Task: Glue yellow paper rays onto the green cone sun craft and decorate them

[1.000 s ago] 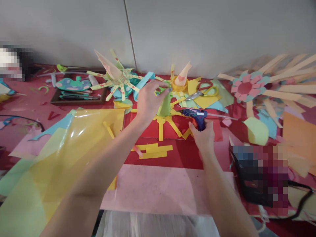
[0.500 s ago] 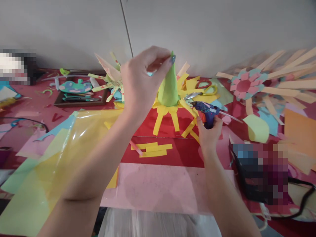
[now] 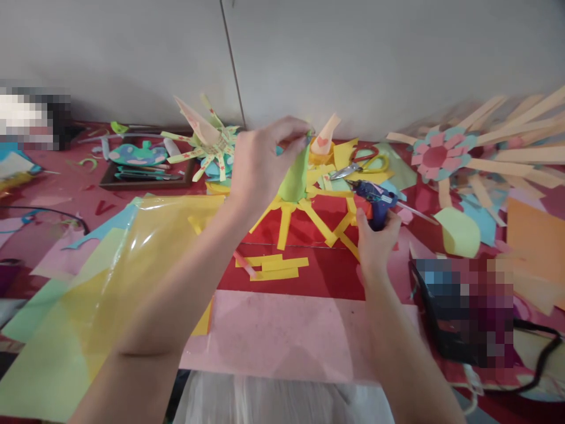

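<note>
My left hand (image 3: pixel 265 159) pinches the tip of a green paper cone (image 3: pixel 295 179), which stands over a ring of yellow paper strips (image 3: pixel 285 227) spread outward on the red surface. In my right hand (image 3: pixel 377 241) is a blue glue gun (image 3: pixel 375 200), its nozzle pointing left toward the cone and a clear glue stick poking out behind. Cut yellow strips (image 3: pixel 276 271) lie in front, beside a pinkish stick (image 3: pixel 244 265). Scissors (image 3: pixel 359 165) with red and yellow handles rest just behind the glue gun.
A tray of tools (image 3: pixel 145 182) and a patterned paper piece with a pointed cone (image 3: pixel 203 126) stand at the back left. A pink and blue paper flower with long strips (image 3: pixel 435 154) is at the right. Yellow sheets under plastic (image 3: pixel 154 235) cover the left front.
My left hand has lowered with the green cone, bringing the cone and its yellow strips down and slightly left. The strips now spread flatter. My right hand still holds the glue gun.
</note>
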### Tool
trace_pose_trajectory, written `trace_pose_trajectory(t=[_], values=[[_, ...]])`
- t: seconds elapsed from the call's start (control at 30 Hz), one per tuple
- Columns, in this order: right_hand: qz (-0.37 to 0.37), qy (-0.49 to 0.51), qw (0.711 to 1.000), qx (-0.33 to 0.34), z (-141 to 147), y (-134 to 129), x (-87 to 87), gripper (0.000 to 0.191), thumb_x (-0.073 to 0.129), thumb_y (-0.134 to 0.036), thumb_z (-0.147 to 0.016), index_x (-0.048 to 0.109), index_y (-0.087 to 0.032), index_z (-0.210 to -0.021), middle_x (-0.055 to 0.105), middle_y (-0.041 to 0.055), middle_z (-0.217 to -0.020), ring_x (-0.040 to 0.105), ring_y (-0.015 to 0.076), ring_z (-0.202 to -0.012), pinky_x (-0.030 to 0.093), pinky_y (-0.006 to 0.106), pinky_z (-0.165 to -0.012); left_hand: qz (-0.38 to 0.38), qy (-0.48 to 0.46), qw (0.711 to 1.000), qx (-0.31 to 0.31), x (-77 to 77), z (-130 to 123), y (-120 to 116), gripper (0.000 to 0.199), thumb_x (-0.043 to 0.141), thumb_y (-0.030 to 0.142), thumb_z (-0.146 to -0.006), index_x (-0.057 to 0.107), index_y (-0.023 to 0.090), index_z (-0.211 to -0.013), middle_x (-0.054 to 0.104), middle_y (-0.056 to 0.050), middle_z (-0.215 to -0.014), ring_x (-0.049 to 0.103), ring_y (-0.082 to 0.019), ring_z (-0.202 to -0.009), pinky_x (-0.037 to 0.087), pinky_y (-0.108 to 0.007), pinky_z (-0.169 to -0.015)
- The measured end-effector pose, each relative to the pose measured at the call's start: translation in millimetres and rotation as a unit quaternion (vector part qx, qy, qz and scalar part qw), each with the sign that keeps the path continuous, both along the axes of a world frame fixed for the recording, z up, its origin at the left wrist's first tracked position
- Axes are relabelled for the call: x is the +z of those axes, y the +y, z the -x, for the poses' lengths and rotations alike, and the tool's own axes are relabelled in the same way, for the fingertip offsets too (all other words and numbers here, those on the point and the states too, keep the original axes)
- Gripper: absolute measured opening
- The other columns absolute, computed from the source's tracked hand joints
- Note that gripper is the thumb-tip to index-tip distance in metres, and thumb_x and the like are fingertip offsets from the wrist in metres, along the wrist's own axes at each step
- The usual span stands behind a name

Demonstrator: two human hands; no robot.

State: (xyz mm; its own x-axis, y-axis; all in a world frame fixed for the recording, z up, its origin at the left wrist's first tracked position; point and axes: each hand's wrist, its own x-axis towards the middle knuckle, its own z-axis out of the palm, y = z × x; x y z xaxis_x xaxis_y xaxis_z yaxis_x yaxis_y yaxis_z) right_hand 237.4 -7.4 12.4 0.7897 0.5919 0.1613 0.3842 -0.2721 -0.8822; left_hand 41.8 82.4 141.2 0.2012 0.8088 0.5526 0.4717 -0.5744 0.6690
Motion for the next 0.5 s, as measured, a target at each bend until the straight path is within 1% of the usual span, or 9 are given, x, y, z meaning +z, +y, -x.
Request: trace_pose_trajectory(t=[0.07,0.13,0.3,0.4,0.5], values=[[-0.008,0.012,1.000,0.000,0.4,-0.3,0.6,0.047,0.063,-0.050,-0.067,0.049,-0.018,-0.099,0.056,0.0042,-0.092,0.056,0.0187,-0.086,0.047,0.037,-0.082,0.002,0.003,1.000,0.001,-10.2,-0.2,4.7,0.015,0.063,0.014,-0.080,0.069,0.028,-0.082,0.072,0.004,-0.087,0.068,-0.015,-0.079,0.053,-0.027,-0.079],[-0.008,0.018,1.000,0.001,0.9,-0.7,1.0,0.047,0.063,-0.049,-0.066,0.050,-0.018,-0.098,0.055,0.0036,-0.091,0.055,0.0183,-0.086,0.046,0.037,-0.083,0.008,0.010,1.000,0.004,-17.1,-0.5,7.6,0.015,0.062,0.013,-0.080,0.069,0.026,-0.083,0.072,0.004,-0.085,0.068,-0.015,-0.079,0.052,-0.027,-0.078],[-0.003,0.015,1.000,0.003,2.1,-0.2,1.3,0.047,0.065,-0.046,-0.064,0.049,-0.018,-0.098,0.055,0.0038,-0.092,0.054,0.0178,-0.085,0.045,0.036,-0.082,0.043,0.013,0.999,0.011,-30.6,-2.9,11.1,0.012,0.060,0.021,-0.083,0.069,0.027,-0.087,0.071,0.002,-0.086,0.067,-0.016,-0.083,0.051,-0.028,-0.079],[0.005,0.017,1.000,0.000,3.3,0.2,1.4,0.046,0.065,-0.045,-0.064,0.049,-0.019,-0.097,0.056,0.0039,-0.091,0.054,0.0181,-0.085,0.045,0.035,-0.082,0.047,0.015,0.999,0.019,-38.6,-3.2,12.4,0.012,0.060,0.020,-0.082,0.069,0.027,-0.088,0.070,0.002,-0.085,0.066,-0.015,-0.082,0.050,-0.027,-0.079],[0.004,0.024,1.000,0.010,4.0,-0.1,0.4,0.045,0.066,-0.045,-0.064,0.049,-0.019,-0.096,0.057,0.0039,-0.091,0.055,0.0181,-0.084,0.045,0.035,-0.081,0.046,0.023,0.998,0.024,-43.6,-2.5,13.4,0.014,0.059,0.017,-0.082,0.069,0.025,-0.088,0.070,0.003,-0.086,0.066,-0.014,-0.080,0.049,-0.025,-0.079]])
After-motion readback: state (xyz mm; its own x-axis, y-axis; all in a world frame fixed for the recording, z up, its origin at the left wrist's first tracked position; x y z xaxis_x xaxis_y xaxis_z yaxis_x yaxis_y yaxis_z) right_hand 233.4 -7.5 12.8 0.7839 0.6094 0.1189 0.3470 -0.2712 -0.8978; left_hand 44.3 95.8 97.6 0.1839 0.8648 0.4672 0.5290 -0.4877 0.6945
